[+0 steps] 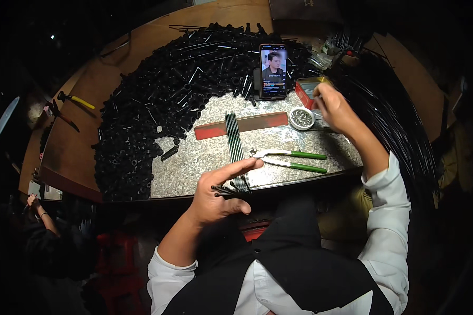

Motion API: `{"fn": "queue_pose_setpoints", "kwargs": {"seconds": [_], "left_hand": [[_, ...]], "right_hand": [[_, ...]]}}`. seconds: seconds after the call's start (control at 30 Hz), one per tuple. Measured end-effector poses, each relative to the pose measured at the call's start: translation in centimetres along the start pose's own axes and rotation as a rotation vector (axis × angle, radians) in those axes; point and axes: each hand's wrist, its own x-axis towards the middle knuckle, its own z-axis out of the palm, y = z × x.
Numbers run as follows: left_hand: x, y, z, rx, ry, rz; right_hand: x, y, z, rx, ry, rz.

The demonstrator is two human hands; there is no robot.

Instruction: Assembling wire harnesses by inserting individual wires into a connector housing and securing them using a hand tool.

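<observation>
My left hand (213, 194) is at the table's front edge, its fingers and thumb spread apart. A row of thin dark rods (234, 137) runs toward it, and several black knobbed ends show between thumb and fingers. The rods lie across a red-brown bar (268, 122). My right hand (335, 109) is raised at the rim of a red tin (302, 96), fingers bent together; whatever they may pinch is too small to make out. Below that hand stands a round white dish (301, 119) of small shiny metal pieces. Pliers with green handles (307, 155) lie beside my left fingertips.
A large heap of black tubular parts (157, 100) covers the table's left and back. A phone (274, 71) stands upright behind the bar. Long black rods (389, 110) pile up at the right. A yellow-handled tool (81, 102) lies far left. Another person's hand (33, 200) shows at lower left.
</observation>
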Motion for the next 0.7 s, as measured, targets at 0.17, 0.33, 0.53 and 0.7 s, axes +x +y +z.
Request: {"fn": "queue_pose_setpoints", "kwargs": {"seconds": [0.17, 0.33, 0.53, 0.7], "left_hand": [[0.8, 2.8, 0.6, -0.110, 0.130, 0.088], [1.5, 4.6, 1.1, 0.330, 0.136, 0.243], [1.5, 5.2, 1.5, 0.407, 0.224, 0.358], [1.2, 5.3, 1.4, 0.397, 0.259, 0.323]], "right_hand": [[-1.9, -8.3, -1.2, 0.436, -0.124, 0.015], [-3.8, -14.1, -3.5, 0.564, -0.161, -0.215], [-4.2, -16.8, -4.0, 0.496, -0.081, -0.430], [-4.3, -17.1, -4.4, 0.450, -0.045, -0.431]]}}
